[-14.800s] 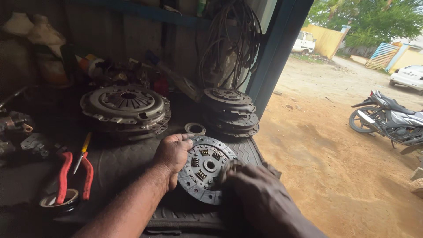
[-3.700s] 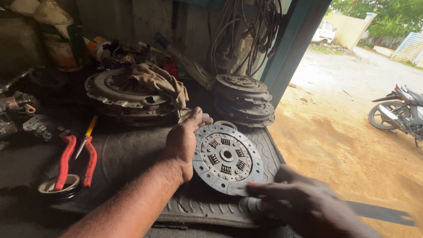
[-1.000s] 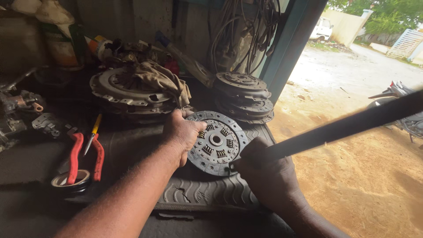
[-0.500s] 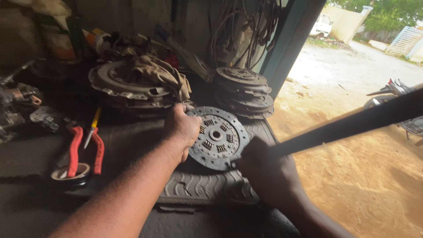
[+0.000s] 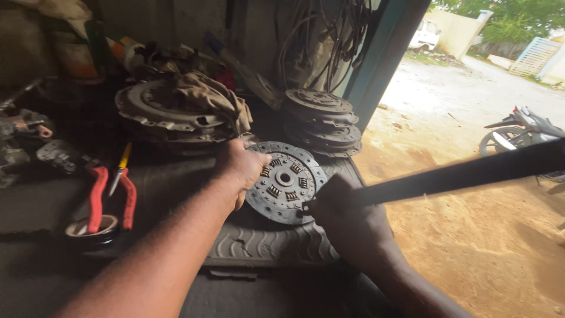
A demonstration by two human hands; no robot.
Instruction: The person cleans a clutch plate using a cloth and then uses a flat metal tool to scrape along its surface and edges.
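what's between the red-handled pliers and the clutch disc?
Head view: the left hand and forearm cross that stretch over dark rubber matting, between red-handled pliers and clutch disc.

A dull, rusty metal clutch disc (image 5: pixel 285 181) lies on a matt, ribbed rubber tyre (image 5: pixel 268 247) beside glossy red-handled pliers (image 5: pixel 112 197).
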